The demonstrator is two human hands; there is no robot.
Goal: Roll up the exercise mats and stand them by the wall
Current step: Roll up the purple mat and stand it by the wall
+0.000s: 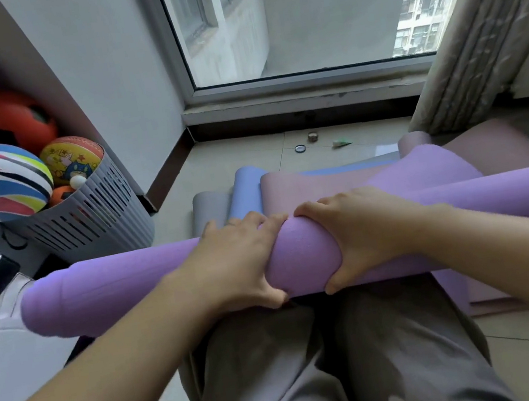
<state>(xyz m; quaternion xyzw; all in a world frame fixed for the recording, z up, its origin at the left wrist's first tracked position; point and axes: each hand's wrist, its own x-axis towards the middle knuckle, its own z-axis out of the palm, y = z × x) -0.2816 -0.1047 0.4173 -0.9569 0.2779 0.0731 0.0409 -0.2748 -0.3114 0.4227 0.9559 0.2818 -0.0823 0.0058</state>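
A purple exercise mat (104, 291) is partly rolled into a thick roll lying across my lap, its loose end trailing off to the right. My left hand (238, 260) grips the roll near its middle, fingers over the top and thumb underneath. My right hand (355, 234) grips it right beside the left, fingers curled round it. Beyond the roll lie a pink mat (305, 183), a blue mat (244, 193) and a grey mat (207, 206), flat and overlapping on the floor.
A grey slatted basket (96, 220) full of balls stands at the left by the white wall (113, 85). A window (296, 15) is ahead, a curtain (486, 36) at the right. Small items (313, 137) lie on the tiled floor near the window sill.
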